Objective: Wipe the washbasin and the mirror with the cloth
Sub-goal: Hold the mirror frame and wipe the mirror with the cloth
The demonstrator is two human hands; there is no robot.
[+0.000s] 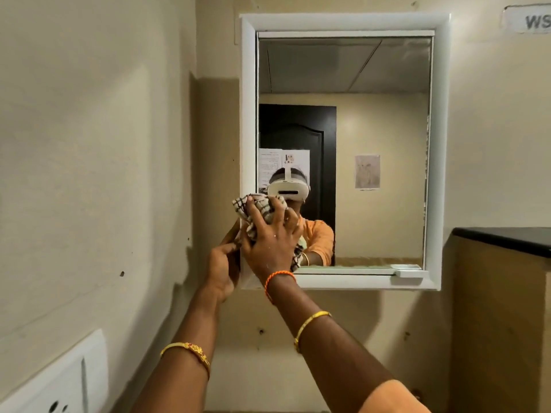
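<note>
A white-framed mirror [387, 129] hangs on the cream wall ahead. My right hand [272, 238] presses a bunched checked cloth [262, 208] against the glass at the mirror's lower left corner. Its fingers are spread over the cloth. My left hand [222, 263] grips the left edge of the mirror frame [247, 114] near the bottom, with the fingers wrapped around the side. The washbasin is out of view.
A white switch plate [59, 380] sits on the left wall at the bottom. A dark-topped counter [507, 238] juts out at the right, beside the mirror. A small sign [530, 19] is fixed to the wall at the top right.
</note>
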